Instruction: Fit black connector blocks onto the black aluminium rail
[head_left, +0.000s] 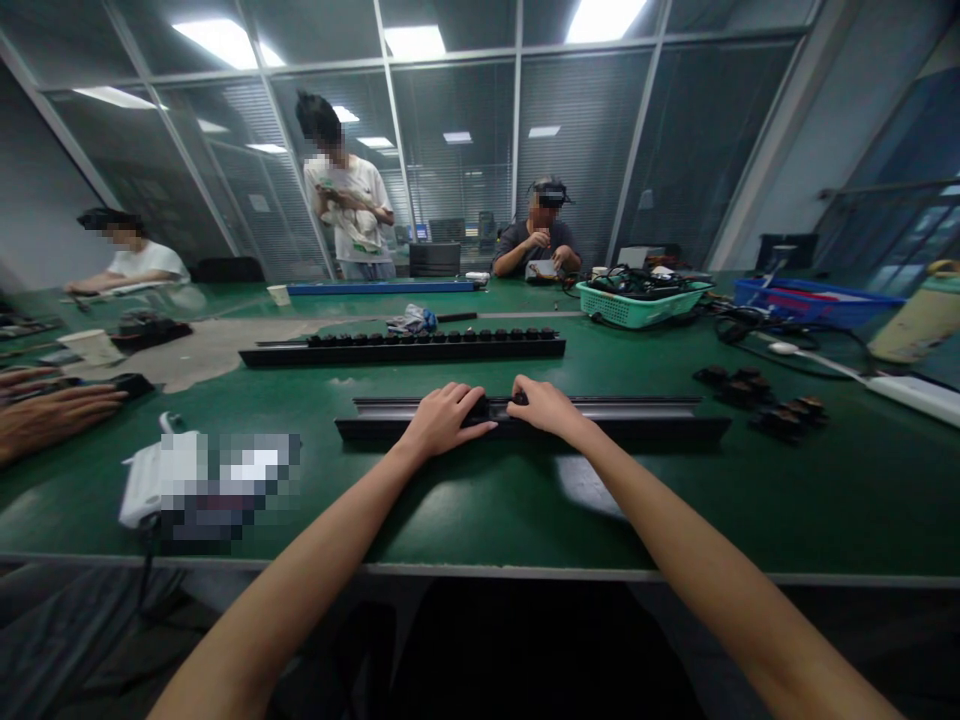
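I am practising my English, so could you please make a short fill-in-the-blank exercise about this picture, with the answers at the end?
1. The left hand and the right hand rest on the ____ long black rail.
2. Across the green table, a person in a white T-shirt is ____, and another person sits.
3. A teal ____ holds tangled cables.
4. A long ____ bar lies at the far side of the table.

Missing words: same; standing; basket; blue.
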